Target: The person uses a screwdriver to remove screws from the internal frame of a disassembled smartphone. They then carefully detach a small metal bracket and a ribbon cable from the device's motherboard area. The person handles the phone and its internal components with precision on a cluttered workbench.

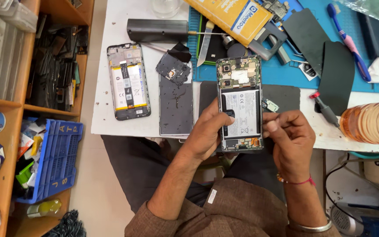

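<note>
My left hand (209,131) grips the open phone (239,103) by its edges — light, stiff, fragile inside. My right hand (288,136) pinches at its side edge — fingertips closed.

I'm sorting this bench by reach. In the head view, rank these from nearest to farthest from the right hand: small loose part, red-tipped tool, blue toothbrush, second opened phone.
From the right hand:
1. Small loose part, just above the fingers.
2. Red-tipped tool, up and to the right.
3. Blue toothbrush, far top right.
4. Second opened phone, far left on the table.
</note>
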